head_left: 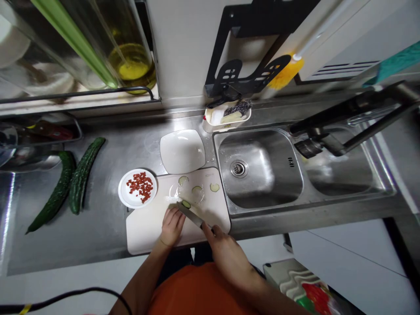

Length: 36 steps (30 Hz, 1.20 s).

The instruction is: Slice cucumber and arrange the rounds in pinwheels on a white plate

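My right hand (226, 251) grips a kitchen knife (192, 214), its blade slanting up and left over the white cutting board (144, 232). Close against the blade tip, my left hand (172, 225) has its fingers curled and pressed down on a piece of cucumber, which they mostly hide. A green-rimmed cucumber slice (186, 204) shows on the far side of the blade. Several thin, pale slices lie farther up the board, one cucumber slice (214, 187) near its right edge. Wet patches shine on the board.
A small white plate (123, 192) of diced red pieces overlaps the board's left corner. Behind the board stands a white square plate (182, 151). Two whole cucumbers (82, 179) lie left. A steel sink (262, 192) and dark faucet (328, 131) are on the right.
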Motion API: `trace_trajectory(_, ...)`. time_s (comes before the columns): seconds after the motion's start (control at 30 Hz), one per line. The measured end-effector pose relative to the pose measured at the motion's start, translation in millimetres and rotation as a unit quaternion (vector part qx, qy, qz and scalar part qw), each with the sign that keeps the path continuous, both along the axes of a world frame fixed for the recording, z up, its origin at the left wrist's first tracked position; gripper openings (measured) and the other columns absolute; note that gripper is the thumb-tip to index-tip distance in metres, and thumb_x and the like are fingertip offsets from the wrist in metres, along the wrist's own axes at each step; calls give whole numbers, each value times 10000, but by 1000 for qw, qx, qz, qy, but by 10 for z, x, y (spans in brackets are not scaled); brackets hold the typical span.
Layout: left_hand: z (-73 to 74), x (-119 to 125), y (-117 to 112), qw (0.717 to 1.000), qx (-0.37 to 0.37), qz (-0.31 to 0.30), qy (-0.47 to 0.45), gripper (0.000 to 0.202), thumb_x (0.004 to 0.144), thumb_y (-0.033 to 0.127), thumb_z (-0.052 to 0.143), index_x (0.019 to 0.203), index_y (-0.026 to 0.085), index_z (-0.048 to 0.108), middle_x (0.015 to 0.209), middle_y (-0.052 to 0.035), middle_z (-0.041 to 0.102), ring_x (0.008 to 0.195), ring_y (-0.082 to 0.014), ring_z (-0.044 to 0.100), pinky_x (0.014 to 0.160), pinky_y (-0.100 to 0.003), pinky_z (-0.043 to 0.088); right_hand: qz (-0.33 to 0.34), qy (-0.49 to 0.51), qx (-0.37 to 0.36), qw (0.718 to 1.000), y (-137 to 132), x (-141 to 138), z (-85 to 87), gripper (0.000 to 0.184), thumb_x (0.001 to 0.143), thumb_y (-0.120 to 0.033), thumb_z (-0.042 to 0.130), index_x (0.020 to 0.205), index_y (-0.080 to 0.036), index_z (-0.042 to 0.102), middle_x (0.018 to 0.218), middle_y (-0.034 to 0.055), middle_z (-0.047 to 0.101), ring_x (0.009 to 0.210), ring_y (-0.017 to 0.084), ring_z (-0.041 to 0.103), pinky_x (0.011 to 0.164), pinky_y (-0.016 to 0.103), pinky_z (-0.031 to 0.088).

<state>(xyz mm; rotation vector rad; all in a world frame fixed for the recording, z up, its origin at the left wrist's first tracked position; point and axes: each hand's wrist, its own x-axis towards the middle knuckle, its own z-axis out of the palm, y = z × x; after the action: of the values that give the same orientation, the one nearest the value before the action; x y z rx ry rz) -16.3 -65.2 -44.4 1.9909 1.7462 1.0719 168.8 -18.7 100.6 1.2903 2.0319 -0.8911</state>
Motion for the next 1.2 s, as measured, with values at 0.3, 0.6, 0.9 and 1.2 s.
trace_trajectory(0.3,-14,-6,0,1000,-3,1,-8,175,852,150,566,1018,168,617,927,-84,665,915,-194,619,861,-396,507,9,-12,-4,1000,-18,2,-10,578,856,-15,282,1377,-244,387,1089,121,621,797,197,662,640,245,474)
trace_trajectory(0.6,-38,-5,0,1000,5,4,-10,161,850,149,568,998,175,626,903,-73,669,897,-185,618,842,-378,506,0,-9,0,1000,1,-18,10,564,856,-14,290,1358,-243,407,1021,102,636,783,202,664,626,249,474)
trace_trajectory(0.9,-29,-9,8,1000,14,-1,-10,178,844,134,579,1011,173,626,904,-77,676,898,-195,629,834,-394,519,11,-18,9,1000,21,-41,1,576,849,-9,289,1367,-236,398,999,103,651,793,190,662,650,242,487)
trace_trajectory(1.2,-20,-15,20,1000,9,-11,-20,159,855,136,561,990,177,633,890,-67,677,880,-185,626,847,-390,510,34,-21,0,999,55,-73,1,581,849,-1,248,1368,-208,406,1004,117,652,786,208,671,636,275,509)
